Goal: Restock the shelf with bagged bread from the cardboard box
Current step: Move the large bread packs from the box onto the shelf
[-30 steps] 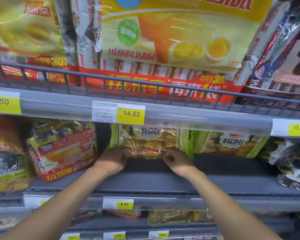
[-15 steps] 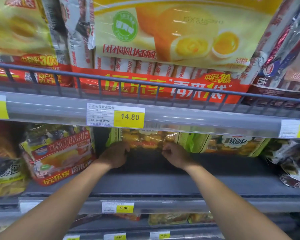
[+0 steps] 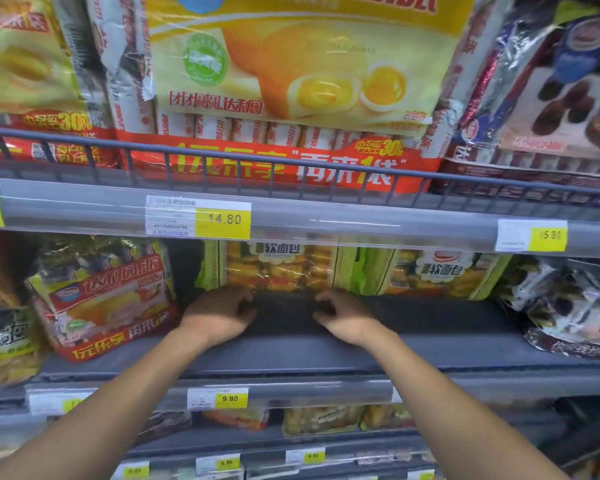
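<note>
Evidently unpropped on its left, a bag of soft bread [image 3: 278, 268] stands at the far side of the grey shelf [image 3: 326, 351] in the head view, its top hidden behind the price rail [image 3: 361, 223]. A matching bag [image 3: 440, 275] touches it on the right. A dark gap separates it from a red-and-yellow pack [image 3: 104, 299] further left.

The likely hazard is a topple: with nothing bracing that open side, the bag could slump left or tip forward onto the bare near shelf, and slick film snagging on a finger would help it along.

Both forearms reach in from the near edge, palms down. The left hand [image 3: 219, 315] and right hand [image 3: 343, 315] sit low at the bag's bottom corners, fingers loosely curled and gripping nothing (whether any fingertip brushes the film cannot be told). The cardboard box is out of view.
</note>
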Demonstrator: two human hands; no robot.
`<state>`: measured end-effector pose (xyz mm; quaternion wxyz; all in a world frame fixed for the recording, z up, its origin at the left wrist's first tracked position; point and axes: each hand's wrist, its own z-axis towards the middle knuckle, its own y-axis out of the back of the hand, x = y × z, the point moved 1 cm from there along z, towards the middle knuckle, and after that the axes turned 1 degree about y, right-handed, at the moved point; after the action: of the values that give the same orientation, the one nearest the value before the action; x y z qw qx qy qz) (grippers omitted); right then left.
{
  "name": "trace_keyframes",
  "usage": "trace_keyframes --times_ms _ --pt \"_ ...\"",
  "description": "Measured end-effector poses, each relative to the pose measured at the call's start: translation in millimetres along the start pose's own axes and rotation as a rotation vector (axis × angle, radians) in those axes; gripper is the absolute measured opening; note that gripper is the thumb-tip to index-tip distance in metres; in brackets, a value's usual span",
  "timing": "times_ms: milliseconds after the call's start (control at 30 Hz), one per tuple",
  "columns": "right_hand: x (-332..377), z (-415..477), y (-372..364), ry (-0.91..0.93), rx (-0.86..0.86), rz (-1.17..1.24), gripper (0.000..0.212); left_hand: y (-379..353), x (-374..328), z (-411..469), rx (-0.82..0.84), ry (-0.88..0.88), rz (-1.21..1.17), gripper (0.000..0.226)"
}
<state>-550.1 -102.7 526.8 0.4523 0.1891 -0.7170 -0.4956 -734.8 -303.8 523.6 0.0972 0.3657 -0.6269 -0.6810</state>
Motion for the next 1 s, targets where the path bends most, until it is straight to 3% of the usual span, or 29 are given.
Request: trace_keyframes --times_ms 133,300,433,633,733,1000 --pt "-22 -36 11 0.004 -0.108 0.006 0.039 -3 -33 -29 -0.117 -0.055 0.069 0.05" --pt "-68 -108 34 0.023 -0.262 -0.029 0.043 -24 -103 -63 -0.233 -0.25 0.095 0.059" --pt "-117 -186 46 0.012 -0.385 -0.044 0.045 -63 -166 -83 -0.183 -0.4 0.055 0.065" --pt "-210 -320 51 -0.156 -0.429 -0.08 0.05 -143 -269 -131 -0.106 -0.591 0.076 0.065" --pt "-256 -388 42 -0.264 -0.464 -0.075 0.051 -181 -315 -157 -0.103 -0.679 0.057 0.061" --pt "-356 -541 -4 -0.628 -0.457 0.107 0.06 -296 -408 -216 0.119 -0.94 -0.023 0.059"
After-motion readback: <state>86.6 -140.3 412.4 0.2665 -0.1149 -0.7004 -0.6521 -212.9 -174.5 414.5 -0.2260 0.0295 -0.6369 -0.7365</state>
